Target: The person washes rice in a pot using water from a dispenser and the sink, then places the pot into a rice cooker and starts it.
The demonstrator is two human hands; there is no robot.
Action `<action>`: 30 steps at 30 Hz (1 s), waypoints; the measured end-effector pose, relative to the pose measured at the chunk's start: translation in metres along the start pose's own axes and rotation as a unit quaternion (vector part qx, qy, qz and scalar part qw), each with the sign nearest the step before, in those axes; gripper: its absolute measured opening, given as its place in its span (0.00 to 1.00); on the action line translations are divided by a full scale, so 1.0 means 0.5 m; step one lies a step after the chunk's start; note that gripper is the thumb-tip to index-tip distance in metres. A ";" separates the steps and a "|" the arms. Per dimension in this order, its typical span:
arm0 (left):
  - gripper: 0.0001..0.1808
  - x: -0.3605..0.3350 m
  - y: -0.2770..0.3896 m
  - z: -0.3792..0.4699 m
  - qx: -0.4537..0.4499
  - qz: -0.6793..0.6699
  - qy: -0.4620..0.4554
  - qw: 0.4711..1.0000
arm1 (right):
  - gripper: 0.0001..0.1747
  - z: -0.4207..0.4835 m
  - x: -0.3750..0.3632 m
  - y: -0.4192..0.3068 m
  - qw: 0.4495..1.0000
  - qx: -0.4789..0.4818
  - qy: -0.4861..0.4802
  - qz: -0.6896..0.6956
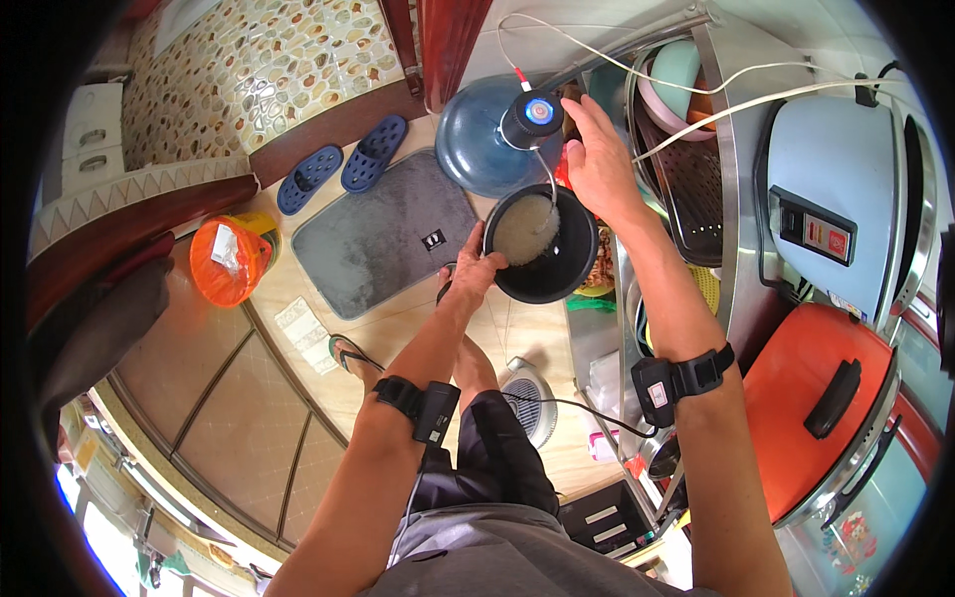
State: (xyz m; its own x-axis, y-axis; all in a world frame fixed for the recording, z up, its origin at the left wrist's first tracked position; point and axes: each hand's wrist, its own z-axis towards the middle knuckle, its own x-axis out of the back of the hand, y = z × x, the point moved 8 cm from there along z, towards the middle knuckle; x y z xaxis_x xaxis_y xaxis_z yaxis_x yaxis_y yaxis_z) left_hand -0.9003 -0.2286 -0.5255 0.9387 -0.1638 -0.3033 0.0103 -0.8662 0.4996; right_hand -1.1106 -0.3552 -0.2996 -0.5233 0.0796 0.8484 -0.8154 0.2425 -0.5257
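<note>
My left hand (pixel 474 270) grips the near-left rim of a black inner cooking pot (pixel 561 280). Pale rice grains (pixel 522 233) lie inside, massed to the left of the pot's floor. Over it curves the metal spout (pixel 548 168) of a black electric water pump (pixel 527 128), its button ringed in blue light. The pump sits on the neck of a large blue water jug (pixel 466 142). My right hand (pixel 603 168) is beside the pump with its fingers apart and nothing in it; whether a fingertip touches the pump I cannot tell.
A steel rack (pixel 735 201) on the right bears a light-blue rice cooker (pixel 828 164) and an orange-lidded electric pan (pixel 791 403). White cables (pixel 746 108) cross above. On the floor are a grey mat (pixel 373 246), blue clogs (pixel 310 179) and an orange-lined bin (pixel 224 272).
</note>
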 end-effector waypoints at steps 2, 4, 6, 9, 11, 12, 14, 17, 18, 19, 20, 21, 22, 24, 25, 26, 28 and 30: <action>0.49 -0.004 -0.016 -0.004 0.014 0.082 -0.042 0.996 | 0.28 0.001 0.001 0.001 1.000 -0.004 0.001 -0.004; 0.52 0.001 -0.038 -0.013 0.043 0.130 -0.063 0.989 | 0.28 0.002 0.001 -0.003 1.000 0.002 0.001 0.000; 0.51 0.011 -0.034 -0.021 0.016 0.081 -0.063 0.995 | 0.28 0.004 0.003 -0.005 1.000 0.004 0.002 0.006; 0.50 0.025 -0.024 -0.022 0.013 0.006 -0.054 0.998 | 0.28 0.001 0.005 -0.004 1.000 0.005 0.007 0.014; 0.50 0.041 -0.013 -0.013 0.032 0.036 -0.018 0.999 | 0.29 0.001 0.005 -0.003 1.000 0.014 0.011 0.017; 0.51 0.037 -0.005 -0.010 0.025 0.037 -0.019 0.999 | 0.29 0.001 0.004 0.001 1.000 0.006 0.007 0.014; 0.52 0.017 0.001 -0.003 0.034 0.056 -0.041 0.997 | 0.29 0.001 0.006 0.004 1.000 0.013 0.009 0.012; 0.53 -0.008 -0.004 -0.009 0.035 0.027 -0.069 0.997 | 0.29 -0.002 0.007 0.011 1.000 0.002 0.005 0.008; 0.53 -0.008 -0.011 -0.015 0.040 0.024 -0.070 0.996 | 0.29 -0.002 0.009 0.010 1.000 0.008 0.008 0.011; 0.53 -0.008 -0.017 -0.020 0.044 0.017 -0.072 0.996 | 0.29 -0.002 0.010 0.011 1.000 0.005 0.008 0.011; 0.53 -0.002 -0.018 -0.023 0.034 0.013 -0.066 0.997 | 0.29 -0.003 0.010 0.013 1.000 0.001 0.008 0.012; 0.53 0.007 -0.015 -0.024 0.023 0.005 -0.061 0.998 | 0.30 -0.003 0.011 0.012 1.000 0.004 0.009 0.013; 0.52 0.016 -0.018 -0.024 0.030 0.003 -0.053 0.998 | 0.30 -0.003 0.010 0.011 1.000 0.006 0.011 0.014; 0.52 0.036 -0.017 -0.019 0.045 0.018 -0.036 0.998 | 0.29 -0.004 0.009 0.010 1.000 0.015 0.014 0.013; 0.52 0.043 -0.019 -0.016 0.061 0.027 -0.024 0.997 | 0.29 -0.004 0.008 0.012 1.000 0.012 0.013 0.011; 0.51 0.040 -0.014 -0.011 0.053 0.026 -0.025 0.998 | 0.29 -0.004 0.007 0.013 1.000 0.012 0.013 0.009; 0.43 0.030 -0.012 -0.008 0.040 -0.002 0.004 0.999 | 0.29 -0.005 0.005 0.015 1.000 0.011 0.013 0.010; 0.40 0.013 -0.014 -0.012 0.029 -0.014 0.009 0.999 | 0.29 -0.006 0.005 0.016 1.000 0.010 0.013 0.013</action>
State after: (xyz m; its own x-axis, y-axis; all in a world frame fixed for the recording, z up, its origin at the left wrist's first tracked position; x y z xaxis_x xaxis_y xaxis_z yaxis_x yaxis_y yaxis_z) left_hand -0.8920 -0.2207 -0.5264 0.9447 -0.1301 -0.3011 0.0178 -0.8962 0.4432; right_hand -1.1175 -0.3500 -0.3016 -0.5377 0.1100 0.8360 -0.8068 0.2209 -0.5480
